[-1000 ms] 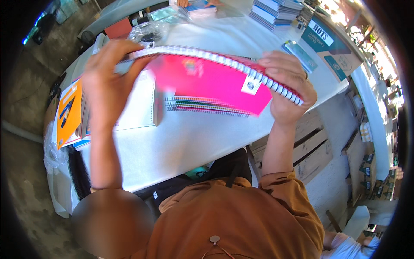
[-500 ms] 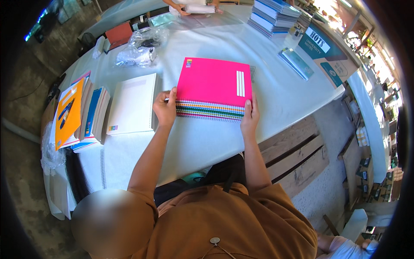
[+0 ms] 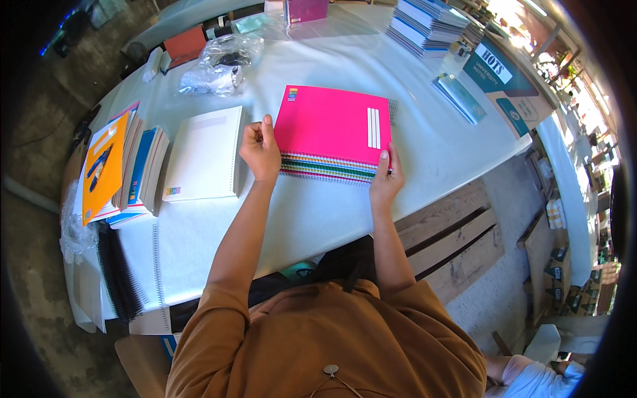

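A stack of spiral notebooks (image 3: 332,125) lies in front of me, its top cover bright pink with a white label of lines. Coloured edges and wire coils show along its near side. My right hand (image 3: 386,178) grips the stack's near right corner, thumb on top and fingers along the side. At the left edge, my left hand (image 3: 261,149) is closed with fingers curled and thumb up; whether it touches the stack I cannot tell. Left of that hand sits a pile of white-covered spiral notebooks (image 3: 206,154).
Further left stand piles of notebooks (image 3: 142,172), one topped by an orange cover (image 3: 106,169) with blue pens. Black coils (image 3: 118,275) lie at the near left. Clear plastic wrap (image 3: 222,63), a tall notebook stack (image 3: 428,30) and a printed carton (image 3: 504,86) are farther back.
My left hand has loosened from the stack's left edge and curled up beside it. My right hand stays at the right corner. Across the table, another person's hands have gone and a magenta notebook appears.
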`<state>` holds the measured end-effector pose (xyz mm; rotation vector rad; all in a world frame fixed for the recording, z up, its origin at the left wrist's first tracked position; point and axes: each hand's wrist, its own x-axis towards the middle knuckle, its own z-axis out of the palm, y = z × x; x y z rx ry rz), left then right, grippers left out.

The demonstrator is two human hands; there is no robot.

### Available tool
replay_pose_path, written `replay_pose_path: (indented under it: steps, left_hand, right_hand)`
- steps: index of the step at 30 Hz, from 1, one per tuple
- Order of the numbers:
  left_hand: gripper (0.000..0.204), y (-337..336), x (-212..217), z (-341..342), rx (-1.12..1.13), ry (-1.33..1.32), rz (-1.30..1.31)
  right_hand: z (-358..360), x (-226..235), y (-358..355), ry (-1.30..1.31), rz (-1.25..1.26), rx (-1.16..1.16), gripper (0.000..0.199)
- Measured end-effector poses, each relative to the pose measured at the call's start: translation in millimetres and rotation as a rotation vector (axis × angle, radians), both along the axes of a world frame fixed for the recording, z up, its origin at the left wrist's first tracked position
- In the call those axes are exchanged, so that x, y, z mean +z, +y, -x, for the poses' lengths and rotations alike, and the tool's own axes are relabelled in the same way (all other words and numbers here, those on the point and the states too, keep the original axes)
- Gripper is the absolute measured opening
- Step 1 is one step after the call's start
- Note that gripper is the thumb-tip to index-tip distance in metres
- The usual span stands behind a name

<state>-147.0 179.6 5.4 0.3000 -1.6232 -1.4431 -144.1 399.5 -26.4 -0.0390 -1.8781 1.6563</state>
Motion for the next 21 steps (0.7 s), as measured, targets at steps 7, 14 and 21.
replay_pose_path:
  steps: [7, 14, 21]
  left_hand:
    - [0.031, -9.4, -30.9, -7.7, 0.159, -0.097, 0.113]
    - [0.031, -14.1, -22.5, -2.6, 0.223, -0.081, 0.234]
    - [0.037, -20.1, -21.3, -9.9, -0.029, -0.12, -0.365]
  right_hand:
    - [-2.5, 1.0, -4.5, 0.043, 0.02, 0.022, 0.038]
    - [-2.3, -11.4, 0.0, 0.155, -0.09, 0.036, 0.04]
    - [-4.3, -9.2, -1.5, 0.077, -0.051, 0.064, 0.038]
